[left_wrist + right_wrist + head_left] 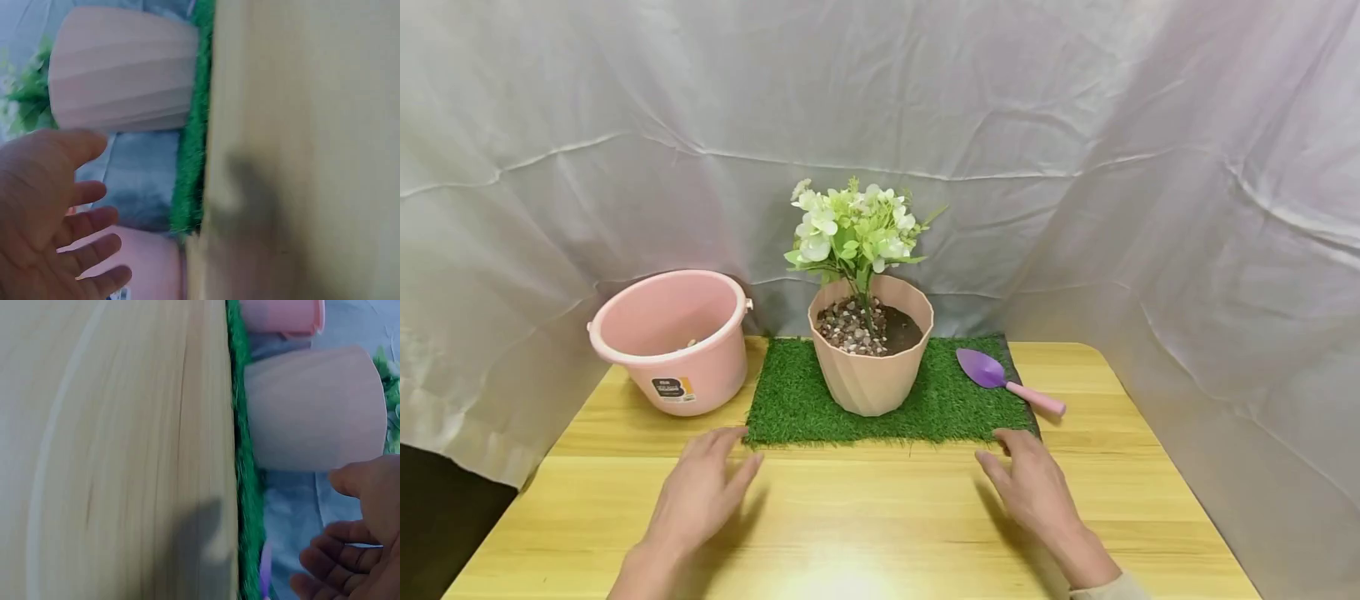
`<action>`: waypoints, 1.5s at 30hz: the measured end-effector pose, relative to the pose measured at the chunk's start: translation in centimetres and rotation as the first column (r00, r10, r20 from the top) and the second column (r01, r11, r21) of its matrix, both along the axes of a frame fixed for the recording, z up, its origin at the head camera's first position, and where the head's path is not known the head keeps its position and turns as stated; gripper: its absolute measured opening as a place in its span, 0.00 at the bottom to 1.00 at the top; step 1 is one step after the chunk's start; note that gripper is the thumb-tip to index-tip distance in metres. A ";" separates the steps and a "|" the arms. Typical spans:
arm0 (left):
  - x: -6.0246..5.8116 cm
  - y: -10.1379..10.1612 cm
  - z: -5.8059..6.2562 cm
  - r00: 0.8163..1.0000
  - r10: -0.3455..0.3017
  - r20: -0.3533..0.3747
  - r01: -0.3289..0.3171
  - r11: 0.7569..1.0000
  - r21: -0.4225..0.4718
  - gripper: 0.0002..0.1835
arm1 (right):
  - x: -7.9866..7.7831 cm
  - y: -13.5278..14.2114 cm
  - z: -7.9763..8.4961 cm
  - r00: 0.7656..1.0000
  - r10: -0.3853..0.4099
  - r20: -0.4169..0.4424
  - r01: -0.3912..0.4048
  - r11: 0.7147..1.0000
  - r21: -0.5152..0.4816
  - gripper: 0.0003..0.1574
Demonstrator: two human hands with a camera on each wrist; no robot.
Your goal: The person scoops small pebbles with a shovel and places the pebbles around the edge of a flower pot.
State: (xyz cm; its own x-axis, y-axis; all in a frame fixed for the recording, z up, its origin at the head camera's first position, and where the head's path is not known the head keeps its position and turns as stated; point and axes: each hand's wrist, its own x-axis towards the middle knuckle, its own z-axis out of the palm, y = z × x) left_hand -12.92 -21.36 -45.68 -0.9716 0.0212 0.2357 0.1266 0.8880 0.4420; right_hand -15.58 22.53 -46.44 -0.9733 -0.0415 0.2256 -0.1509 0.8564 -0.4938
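A ribbed pinkish-beige flower pot [872, 379] stands on a green artificial grass mat [955, 412]. In it are dark soil [901, 330], small mixed pebbles [853, 327] on the left side, and a plant with white flowers and green leaves [857, 229]. My left hand [700, 487] hovers over the table near the mat's front left corner, fingers spread, touching nothing. On the other side my right hand [1033, 483] is held near the front right corner, fingers loosely bent and holding nothing. Both wrist views show the pot beyond each thumb.
A pink bucket [700, 379] stands at the left, with some small pale bits visible inside. A purple trowel with a pink handle [1033, 398] lies on the mat's right side, its handle overhanging the edge. Grey cloth [880, 92] hangs behind the wooden table [865, 517].
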 end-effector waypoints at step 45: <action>-9.4 -10.4 8.0 0.858 0.449 0.250 -0.510 0.680 0.527 0.51 | -2.1 -18.2 -1.3 0.929 0.349 0.120 -0.268 0.863 -0.429 0.20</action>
State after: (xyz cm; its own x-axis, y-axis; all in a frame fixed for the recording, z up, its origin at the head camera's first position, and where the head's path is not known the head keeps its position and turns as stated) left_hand -22.32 -31.78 -37.69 -0.8287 -0.5582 -0.0407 -0.3149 0.4049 0.8584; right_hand -17.65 4.31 -47.69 -0.9506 -0.2929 0.1025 -0.2449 0.5052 -0.8275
